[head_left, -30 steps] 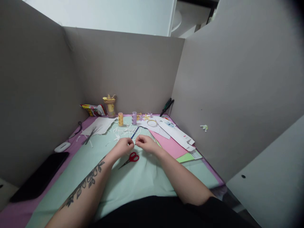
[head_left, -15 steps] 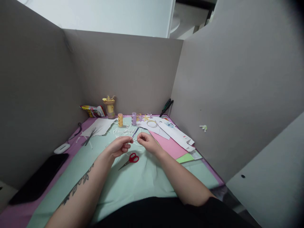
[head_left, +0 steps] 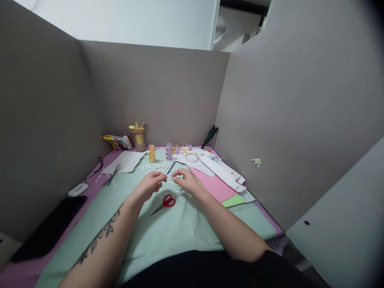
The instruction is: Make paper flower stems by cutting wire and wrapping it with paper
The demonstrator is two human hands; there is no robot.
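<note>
Above the middle of the green cloth (head_left: pixel 180 228), my left hand (head_left: pixel 153 185) and my right hand (head_left: pixel 185 181) face each other a short way apart. A thin white strip (head_left: pixel 170 178) spans the gap between their fingertips, and both hands pinch it. Just beyond the fingers lies a slim dark blue stick, perhaps a pen (head_left: pixel 171 168); whether a hand touches it I cannot tell. Small white scraps (head_left: pixel 151 167) are scattered behind my hands. Red-handled scissors (head_left: pixel 164 204) lie on the cloth below them, blades pointing to the lower left.
Behind stand an orange spool-like tube (head_left: pixel 151 153), a purple one (head_left: pixel 169 151) and a cup (head_left: pixel 139 140). Grey strips (head_left: pixel 115 174) lie left on white paper (head_left: pixel 126 160). To the right are pink paper (head_left: pixel 213 184), a white box (head_left: pixel 222 170) and dark-handled pliers (head_left: pixel 210 137). Partition walls surround the table.
My left hand has rolled over, its fingers tucking under. My right fingers have straightened a little, and the white strip now shows stretched between both hands. The scissors have stayed put.
</note>
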